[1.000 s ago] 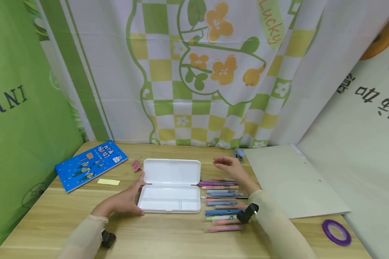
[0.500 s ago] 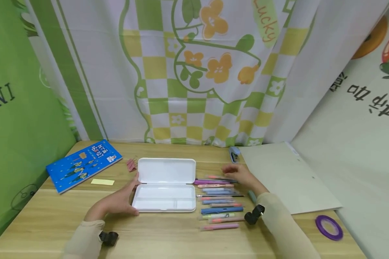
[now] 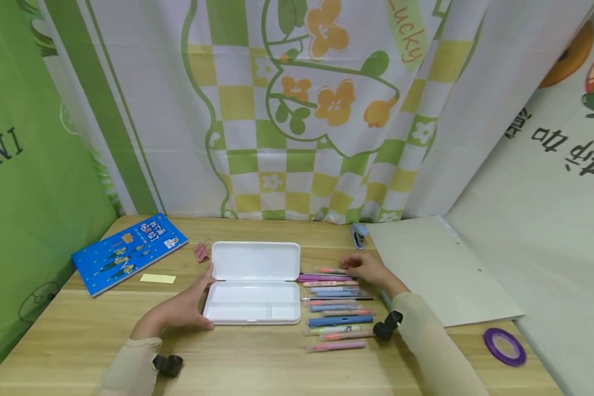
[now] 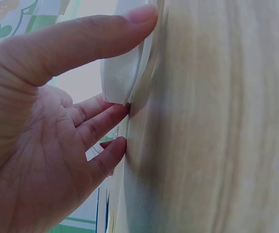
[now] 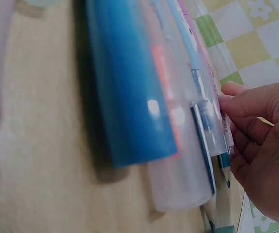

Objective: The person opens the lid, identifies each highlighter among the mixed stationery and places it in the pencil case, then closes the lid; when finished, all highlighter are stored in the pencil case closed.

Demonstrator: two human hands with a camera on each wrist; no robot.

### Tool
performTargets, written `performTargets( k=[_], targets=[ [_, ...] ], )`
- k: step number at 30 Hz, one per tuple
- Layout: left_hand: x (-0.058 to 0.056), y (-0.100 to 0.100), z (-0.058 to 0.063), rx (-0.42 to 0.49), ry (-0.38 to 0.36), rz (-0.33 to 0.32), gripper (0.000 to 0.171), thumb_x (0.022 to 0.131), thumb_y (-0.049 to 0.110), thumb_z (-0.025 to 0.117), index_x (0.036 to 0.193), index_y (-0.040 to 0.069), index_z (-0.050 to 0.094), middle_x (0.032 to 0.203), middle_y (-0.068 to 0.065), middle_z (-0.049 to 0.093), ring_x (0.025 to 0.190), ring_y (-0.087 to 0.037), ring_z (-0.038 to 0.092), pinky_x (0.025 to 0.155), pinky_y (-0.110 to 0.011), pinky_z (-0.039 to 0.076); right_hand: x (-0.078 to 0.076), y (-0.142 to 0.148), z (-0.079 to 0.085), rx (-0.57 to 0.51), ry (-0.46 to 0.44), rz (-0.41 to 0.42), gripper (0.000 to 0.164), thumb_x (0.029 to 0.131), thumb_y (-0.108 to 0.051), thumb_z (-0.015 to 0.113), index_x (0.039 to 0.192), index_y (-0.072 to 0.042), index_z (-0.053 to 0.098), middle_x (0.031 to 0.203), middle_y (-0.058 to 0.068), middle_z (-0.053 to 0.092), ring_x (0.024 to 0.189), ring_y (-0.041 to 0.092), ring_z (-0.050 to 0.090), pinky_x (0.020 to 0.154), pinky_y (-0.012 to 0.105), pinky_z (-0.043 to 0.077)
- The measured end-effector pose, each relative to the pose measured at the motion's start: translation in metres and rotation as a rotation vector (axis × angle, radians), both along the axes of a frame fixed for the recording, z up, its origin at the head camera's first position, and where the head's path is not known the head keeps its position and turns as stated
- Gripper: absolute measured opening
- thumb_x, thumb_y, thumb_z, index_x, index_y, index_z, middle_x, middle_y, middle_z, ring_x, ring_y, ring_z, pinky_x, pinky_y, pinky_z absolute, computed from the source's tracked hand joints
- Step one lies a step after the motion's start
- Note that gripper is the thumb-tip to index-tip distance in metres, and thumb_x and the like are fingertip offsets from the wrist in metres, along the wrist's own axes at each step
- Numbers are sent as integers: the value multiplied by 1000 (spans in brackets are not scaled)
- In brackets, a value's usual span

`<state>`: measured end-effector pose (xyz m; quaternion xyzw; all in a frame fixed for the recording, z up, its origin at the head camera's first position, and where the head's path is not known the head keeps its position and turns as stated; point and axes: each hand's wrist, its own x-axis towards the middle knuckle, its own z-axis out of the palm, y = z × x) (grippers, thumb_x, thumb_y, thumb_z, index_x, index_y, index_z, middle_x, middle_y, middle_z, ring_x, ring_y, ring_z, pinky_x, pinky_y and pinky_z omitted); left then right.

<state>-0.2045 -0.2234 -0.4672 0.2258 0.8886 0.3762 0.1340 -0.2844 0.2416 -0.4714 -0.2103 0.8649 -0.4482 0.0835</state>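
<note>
An opened white pencil case (image 3: 255,261) lies on the table, its lid folded back and its tray divided into compartments. My left hand (image 3: 185,305) grips the case's left side, thumb at the front corner and fingers behind. In the left wrist view, the thumb (image 4: 95,43) lies along the white case and two fingertips touch its edge. To the right of the case is a row of pens and pencils, with a blue pen (image 3: 340,320) among them. My right hand (image 3: 368,269) pinches the right end of the farthest pen (image 3: 329,270), which has an orange-red part.
A blue book (image 3: 128,254), a yellow sticky note strip (image 3: 158,279) and a pink binder clip (image 3: 201,252) lie left. At the right are a small blue stapler (image 3: 358,236), a large pale board (image 3: 440,269) and a purple tape roll (image 3: 505,347). A curtain hangs behind.
My right hand has come down from above the far end of the row onto the farthest pen. The left hand stays at the case. The head view has shifted slightly.
</note>
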Motion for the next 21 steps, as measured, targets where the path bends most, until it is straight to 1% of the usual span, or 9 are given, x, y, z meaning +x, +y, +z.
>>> performTargets(
  k=[5, 7, 11, 14, 16, 21],
  targets=[
    [3, 0, 0, -4, -10, 16, 131, 65, 21, 87, 147, -3, -12, 145, -31, 23, 137, -47, 15, 109, -60, 11, 1, -3, 0, -22, -11, -12, 21, 82, 9, 60, 103, 12, 63, 93, 22, 64, 85, 24, 58, 68, 23, 48],
    [3, 0, 1, -4, -18, 20, 131, 65, 21, 87, 148, -2, -12, 147, -31, 19, 137, -47, 14, 110, -60, 11, 1, -3, -2, -27, 3, -15, 21, 82, 10, 60, 103, 12, 63, 92, 23, 64, 84, 22, 58, 68, 22, 48],
    [2, 0, 1, -5, -15, 16, 131, 65, 21, 87, 148, -1, -12, 146, -30, 23, 137, -46, 15, 110, -60, 11, 2, -2, -4, -31, 40, -37, 18, 84, 8, 61, 101, 11, 64, 92, 21, 65, 81, 14, 58, 69, 21, 48],
    [2, 1, 1, -6, -5, 13, 131, 65, 20, 87, 148, -2, -11, 145, -30, 24, 137, -46, 16, 109, -60, 11, 3, 1, -3, -33, 65, -41, 16, 85, 7, 61, 100, 11, 64, 93, 21, 65, 82, 12, 58, 71, 22, 48],
    [2, 1, 1, -7, -2, 13, 130, 65, 20, 87, 148, -3, -11, 146, -31, 23, 137, -46, 15, 109, -60, 11, 5, 2, 0, -22, 82, -46, 16, 86, 4, 62, 100, 11, 65, 93, 21, 66, 82, 13, 58, 73, 23, 49],
    [2, 1, 2, -4, -7, 10, 130, 66, 20, 87, 147, -3, -12, 149, -33, 13, 138, -48, 11, 109, -61, 11, 18, -4, 14, -8, 119, -61, 17, 86, -1, 64, 101, 8, 67, 94, 17, 67, 84, 17, 60, 75, 26, 50]
  ],
)
